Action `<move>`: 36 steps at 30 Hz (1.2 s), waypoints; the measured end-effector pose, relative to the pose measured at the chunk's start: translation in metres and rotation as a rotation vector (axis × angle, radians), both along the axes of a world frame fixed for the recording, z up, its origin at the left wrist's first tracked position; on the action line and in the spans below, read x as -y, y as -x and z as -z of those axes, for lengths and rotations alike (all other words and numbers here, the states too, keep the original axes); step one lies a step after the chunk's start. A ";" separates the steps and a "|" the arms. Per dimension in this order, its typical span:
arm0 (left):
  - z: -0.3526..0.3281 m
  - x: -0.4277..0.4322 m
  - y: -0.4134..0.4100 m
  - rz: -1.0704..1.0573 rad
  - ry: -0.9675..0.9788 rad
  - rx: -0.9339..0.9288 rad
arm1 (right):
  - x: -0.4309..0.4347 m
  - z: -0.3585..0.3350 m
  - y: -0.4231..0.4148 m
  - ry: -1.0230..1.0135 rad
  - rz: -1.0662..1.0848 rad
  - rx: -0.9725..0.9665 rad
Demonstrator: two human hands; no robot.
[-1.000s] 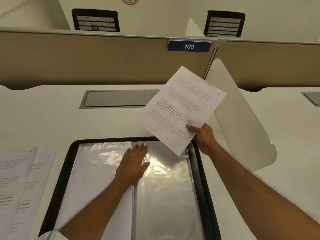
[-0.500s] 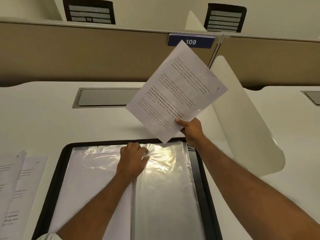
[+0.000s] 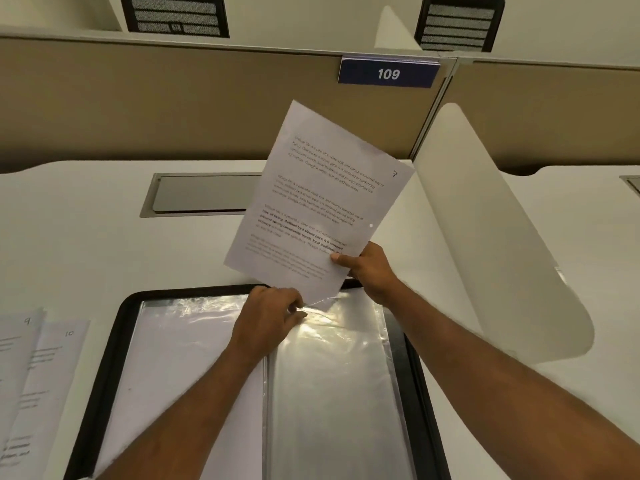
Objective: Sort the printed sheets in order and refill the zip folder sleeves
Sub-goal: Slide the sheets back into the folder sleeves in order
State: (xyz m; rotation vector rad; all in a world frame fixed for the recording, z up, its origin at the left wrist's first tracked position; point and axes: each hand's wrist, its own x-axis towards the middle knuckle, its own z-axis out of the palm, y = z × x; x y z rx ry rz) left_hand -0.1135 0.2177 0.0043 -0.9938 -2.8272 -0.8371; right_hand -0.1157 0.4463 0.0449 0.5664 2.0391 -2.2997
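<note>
the right hand [image 3: 370, 271] grips the white printed sheet [image 3: 318, 202], now lowered so its corner meets the clear plastic sleeve [image 3: 339, 375] in the black zip folder [image 3: 104, 358]; the left hand [image 3: 268, 317], flat earlier, pinches the sleeve's top edge.

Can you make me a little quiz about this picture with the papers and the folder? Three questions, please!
1. True or false: the right hand holds a printed sheet up above the zip folder.
2. Which number is on the blue sign? A: 109. B: 901. C: 190.
3. Fill the gap: the left hand pinches the top edge of a clear ____ in the folder.

Key: 1 true. 2 A. 3 sleeve.
</note>
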 end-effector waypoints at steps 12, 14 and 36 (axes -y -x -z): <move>-0.016 0.008 0.024 0.058 -0.049 0.280 | -0.051 0.000 -0.014 -0.064 -0.217 0.120; -0.017 0.012 0.030 0.083 0.049 0.236 | -0.056 0.001 -0.015 -0.058 -0.238 0.142; -0.022 0.034 0.059 0.091 0.137 0.491 | -0.072 0.010 -0.002 -0.044 -0.430 0.305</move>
